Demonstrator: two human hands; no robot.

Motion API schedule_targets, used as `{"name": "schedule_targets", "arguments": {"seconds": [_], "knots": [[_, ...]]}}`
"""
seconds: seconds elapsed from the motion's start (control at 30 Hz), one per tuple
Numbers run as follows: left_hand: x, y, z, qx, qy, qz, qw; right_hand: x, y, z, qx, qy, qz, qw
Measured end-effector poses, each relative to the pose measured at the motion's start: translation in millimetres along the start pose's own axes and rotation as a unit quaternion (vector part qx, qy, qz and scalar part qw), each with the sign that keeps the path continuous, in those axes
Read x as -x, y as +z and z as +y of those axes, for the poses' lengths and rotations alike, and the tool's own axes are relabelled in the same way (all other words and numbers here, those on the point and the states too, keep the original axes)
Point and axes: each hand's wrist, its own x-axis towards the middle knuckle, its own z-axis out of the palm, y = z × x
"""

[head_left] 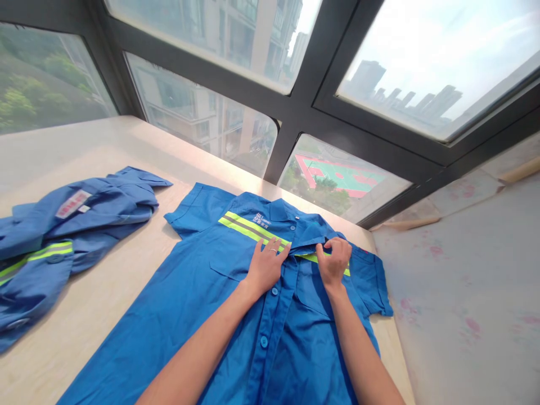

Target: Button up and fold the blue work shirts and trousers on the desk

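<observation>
A blue short-sleeved work shirt (pixel 177 315) lies spread front side up, its collar toward the window. A yellow-green reflective stripe (pixel 242 226) crosses the chest, with white lettering just above it. Blue buttons run down the front placket. My left hand (pixel 266 264) lies on the chest by the placket, fingers stretched over the stripe; a ring is on one finger. My right hand (pixel 334 260) is closed on the shirt's front edge at the other side of the chest, lifting a fold of it near the collar.
Another blue garment (pixel 101 208) with a stripe and a red-and-white patch lies crumpled at the left. Both rest on a pale sill-like surface (pixel 122 312). Dark window frames (pixel 295 118) stand behind, and a flower-patterned wall (pixel 464 304) bounds the right side.
</observation>
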Motion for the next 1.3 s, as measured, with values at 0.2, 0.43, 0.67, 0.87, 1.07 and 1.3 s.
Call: {"name": "schedule_targets", "arguments": {"seconds": [0.2, 0.43, 0.67, 0.87, 1.07, 1.3], "knots": [[1, 4, -3, -0.012, -0.006, 0.016, 1.0, -11, 15, -7, -0.082, 0.11, -0.075, 0.988], [2, 2, 0, -0.032, -0.047, 0.034, 0.998, -57, 49, -24, -0.036, 0.023, -0.141, 0.989], [2, 3, 1, -0.025, -0.139, 0.066, 0.988, -66, 86, -35, 0.082, -0.014, -0.275, 0.958], [3, 2, 0, -0.04, -0.116, 0.06, 0.991, -66, 74, -38, 0.089, -0.059, -0.237, 0.966], [4, -2, -1, -0.031, -0.105, 0.06, 0.992, -65, 49, -56, 0.078, -0.229, -0.281, 0.929], [1, -2, -6, 0.038, -0.118, 0.081, 0.989, -31, 27, -44, -0.041, -0.194, -0.249, 0.948]]}}
